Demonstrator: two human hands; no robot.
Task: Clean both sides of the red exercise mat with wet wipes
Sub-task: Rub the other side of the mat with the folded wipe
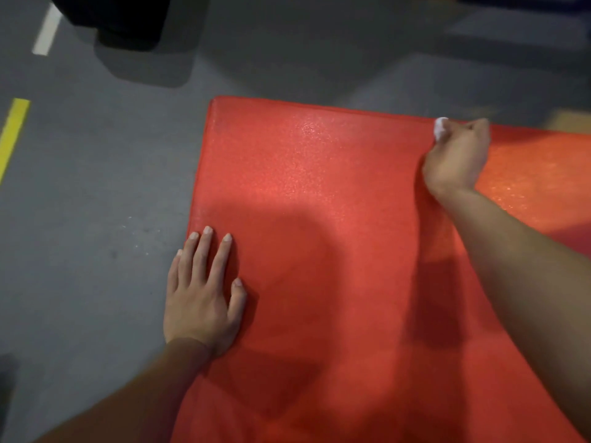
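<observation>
Red exercise mat [319,235] lies flat on the grey floor [96,203], filling the centre, right and lower part of the frame; its far left corner sits upper centre.

Left hand [201,298], lower left of centre: palm down, fingers straight and slightly spread, pressed flat on the mat along its left edge. The little finger lies over the edge toward the floor; the thumb rests apart to the right on the mat.

Right hand [457,155], upper right: fingers curled into a fist around a white wet wipe [440,129], held at the mat's far edge. Only a small bunched part of the wipe shows at the left of the fist; the rest is hidden inside the grip.

Mat surface: finely textured, a glossy sheen in the lit upper part, darker shadow across the middle and bottom. A thin raised border runs along the left and far edges.

Right and bottom of the mat are cut off by the frame. Right hand is motion-blurred. A yellow line [12,135] and white line [48,30] mark the floor at left; a dark object [118,17] at the top left is indistinct.
</observation>
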